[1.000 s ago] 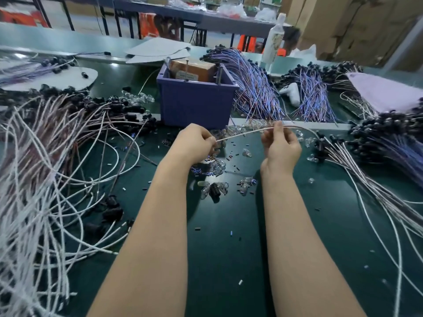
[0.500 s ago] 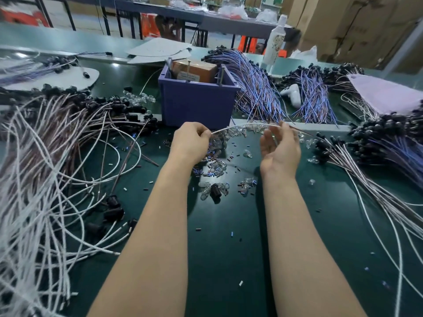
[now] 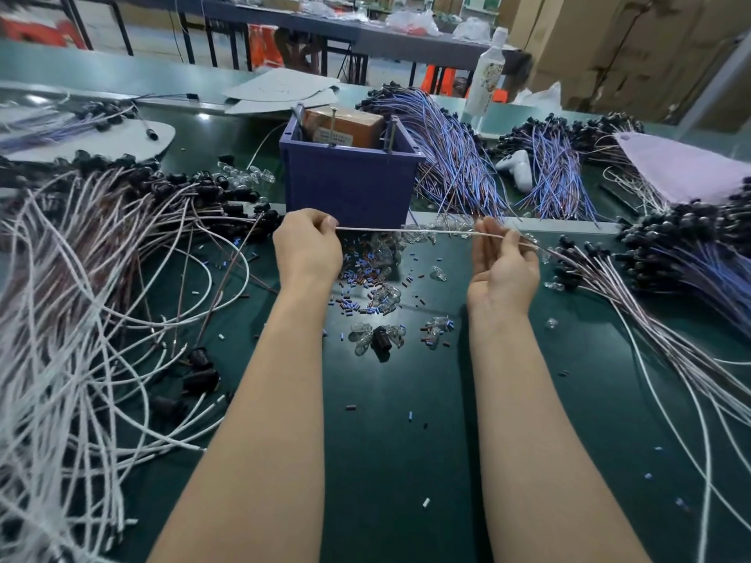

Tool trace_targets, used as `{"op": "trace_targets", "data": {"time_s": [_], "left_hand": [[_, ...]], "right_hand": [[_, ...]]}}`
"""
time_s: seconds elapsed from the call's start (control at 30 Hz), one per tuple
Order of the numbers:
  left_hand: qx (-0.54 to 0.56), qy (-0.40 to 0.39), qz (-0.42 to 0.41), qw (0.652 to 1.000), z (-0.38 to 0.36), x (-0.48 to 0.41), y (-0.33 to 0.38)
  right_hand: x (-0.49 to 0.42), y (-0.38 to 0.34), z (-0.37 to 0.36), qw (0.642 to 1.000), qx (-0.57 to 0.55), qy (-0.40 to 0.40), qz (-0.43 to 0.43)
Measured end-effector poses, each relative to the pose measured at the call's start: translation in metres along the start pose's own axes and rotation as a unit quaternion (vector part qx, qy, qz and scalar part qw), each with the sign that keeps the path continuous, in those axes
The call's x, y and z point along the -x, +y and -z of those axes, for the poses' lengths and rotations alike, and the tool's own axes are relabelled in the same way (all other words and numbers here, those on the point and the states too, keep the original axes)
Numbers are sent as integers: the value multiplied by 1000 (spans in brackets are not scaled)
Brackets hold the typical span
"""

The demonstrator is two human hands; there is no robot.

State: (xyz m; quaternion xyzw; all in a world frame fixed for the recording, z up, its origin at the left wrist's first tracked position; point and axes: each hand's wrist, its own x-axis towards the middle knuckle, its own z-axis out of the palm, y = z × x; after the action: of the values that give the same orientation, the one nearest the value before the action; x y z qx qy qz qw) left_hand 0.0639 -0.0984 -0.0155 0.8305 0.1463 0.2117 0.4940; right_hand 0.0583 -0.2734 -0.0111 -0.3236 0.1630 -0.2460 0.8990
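- The left hand (image 3: 309,249) is curled, with thumb and forefinger pinching one end of a thin pale wire (image 3: 406,230).
- The right hand (image 3: 504,266) is turned palm up with its fingers nearly straight. The wire crosses them, and the thumb appears to nip it lightly against them.
- Between the hands the wire is drawn almost straight, above the bench (image 3: 386,440) and just near of the purple bin (image 3: 349,184). Past the right hand it trails off into the bundle on the right.
- The wire looks light and limp, with a smooth round jacket that would probably slip through a loose pinch.
- A firm hold close to the end, with the other hand steadying it further along, seems the safest way to take it. A sharp bend might kink it.
- Below the hands lie small clear glass bulbs (image 3: 384,296), rounded, shiny and probably fragile, among short blue and brown sleeve offcuts (image 3: 357,278).
- To the left sprawls a springy heap of white wires (image 3: 81,319), with matt black sockets (image 3: 195,357) on some ends.
- On the far side, right of the bin, lies a sheaf of blue and brown leads (image 3: 459,164).
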Motion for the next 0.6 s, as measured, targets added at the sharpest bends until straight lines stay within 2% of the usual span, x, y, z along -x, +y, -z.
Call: {"op": "trace_targets", "data": {"time_s": [0.13, 0.3, 0.43, 0.5, 0.6], "left_hand": [[13, 49, 5, 999, 4, 1, -1], [20, 73, 13, 997, 3, 3, -1], [8, 113, 34, 993, 16, -3, -5], [-17, 91, 41, 995, 15, -4, -5], [-101, -22, 48, 994, 5, 2, 3]], "right_hand": [[-3, -1, 1, 999, -2, 23, 22], [-6, 1, 3, 999, 0, 37, 33], [-14, -10, 10, 996, -45, 61, 38], [-12, -11, 8, 995, -68, 62, 29], [-4, -5, 1, 994, -103, 48, 4]]}}
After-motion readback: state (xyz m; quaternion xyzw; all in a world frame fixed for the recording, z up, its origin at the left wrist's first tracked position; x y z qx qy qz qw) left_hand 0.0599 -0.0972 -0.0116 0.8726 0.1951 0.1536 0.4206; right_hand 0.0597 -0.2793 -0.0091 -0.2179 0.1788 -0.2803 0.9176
